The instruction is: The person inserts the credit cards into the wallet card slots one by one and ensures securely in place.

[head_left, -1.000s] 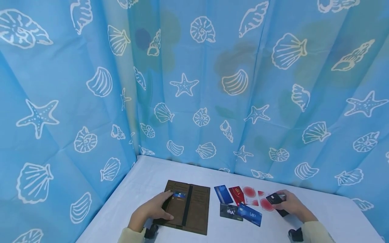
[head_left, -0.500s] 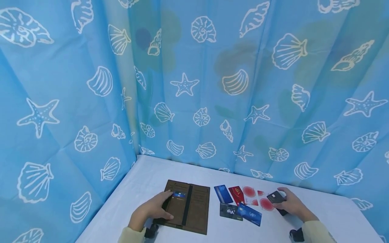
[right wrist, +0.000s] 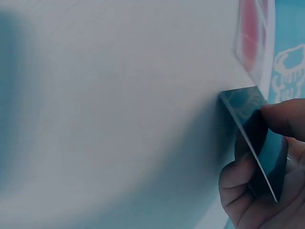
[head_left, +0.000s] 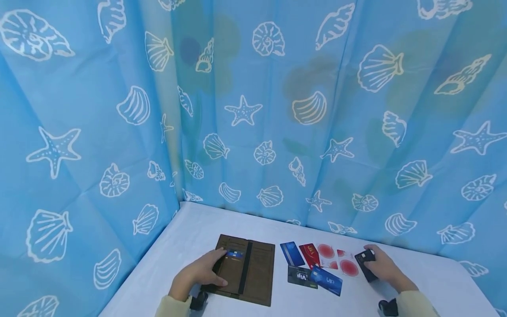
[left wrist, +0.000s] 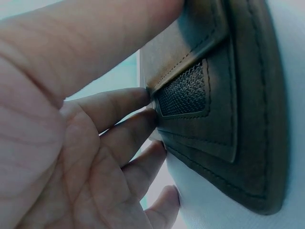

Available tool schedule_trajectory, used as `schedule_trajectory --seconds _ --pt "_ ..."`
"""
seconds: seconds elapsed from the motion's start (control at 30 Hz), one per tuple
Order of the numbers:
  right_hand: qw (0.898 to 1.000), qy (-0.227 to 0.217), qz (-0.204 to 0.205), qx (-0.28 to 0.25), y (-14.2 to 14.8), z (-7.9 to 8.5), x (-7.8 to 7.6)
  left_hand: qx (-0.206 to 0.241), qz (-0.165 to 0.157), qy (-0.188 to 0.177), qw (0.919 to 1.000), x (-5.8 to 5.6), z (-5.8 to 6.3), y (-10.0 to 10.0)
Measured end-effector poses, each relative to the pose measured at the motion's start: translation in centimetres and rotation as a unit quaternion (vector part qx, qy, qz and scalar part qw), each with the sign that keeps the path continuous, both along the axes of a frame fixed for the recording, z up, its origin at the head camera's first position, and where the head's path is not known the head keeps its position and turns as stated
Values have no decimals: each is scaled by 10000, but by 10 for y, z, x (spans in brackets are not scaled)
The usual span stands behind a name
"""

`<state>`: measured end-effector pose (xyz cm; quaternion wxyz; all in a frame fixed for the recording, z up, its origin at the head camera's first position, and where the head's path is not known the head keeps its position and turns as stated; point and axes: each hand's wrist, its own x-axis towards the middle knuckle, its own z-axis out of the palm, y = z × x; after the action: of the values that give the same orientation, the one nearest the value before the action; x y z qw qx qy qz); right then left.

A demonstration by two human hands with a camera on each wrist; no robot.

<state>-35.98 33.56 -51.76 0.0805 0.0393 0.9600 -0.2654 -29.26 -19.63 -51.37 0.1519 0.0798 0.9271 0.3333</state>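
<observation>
An unfolded brown wallet [head_left: 257, 273] lies left of centre in the head view. A blue card [head_left: 234, 254] peeks from one of its slots. My left hand [head_left: 202, 270] rests over the wallet's left part, thumb and fingertips spread along it. In the left wrist view the fingers [left wrist: 128, 129] are nearly straight at the wallet edge, near a mesh window [left wrist: 183, 90]. On the far right, my right hand [head_left: 382, 266] pinches a dark chip card [head_left: 361, 259]. The right wrist view shows this card [right wrist: 245, 102] tilted, partly hidden by thumb and fingers.
Between the hands lie a striped blue card [head_left: 292, 254], a red VIP card [head_left: 310, 254], red-and-white cards [head_left: 326, 252], a grey Vip card [head_left: 302, 276] and another blue card [head_left: 326, 280], some overlapping. A shell-print blue curtain [head_left: 277, 132] rises behind the white table [head_left: 190, 224].
The dark card in my right hand has moved slightly right, turning so that more of its length shows. My left hand and the wallet keep their places; the head view has shifted slightly.
</observation>
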Motion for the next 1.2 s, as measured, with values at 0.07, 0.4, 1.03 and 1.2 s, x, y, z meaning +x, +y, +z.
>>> schedule_trajectory --seconds 0.07,0.4,1.03,1.2 --pt "9999 80 38 -92 -3 6 1 -6 26 26 10000 -1 0 -1" --pt "9988 381 7 -322 -16 17 -6 27 -33 68 10000 -1 -2 -1" --pt "9948 854 327 -438 -70 31 -14 54 -69 50 9999 1 1 -1" --pt "9945 787 386 -575 -83 38 -17 60 -31 -9 10000 0 2 0"
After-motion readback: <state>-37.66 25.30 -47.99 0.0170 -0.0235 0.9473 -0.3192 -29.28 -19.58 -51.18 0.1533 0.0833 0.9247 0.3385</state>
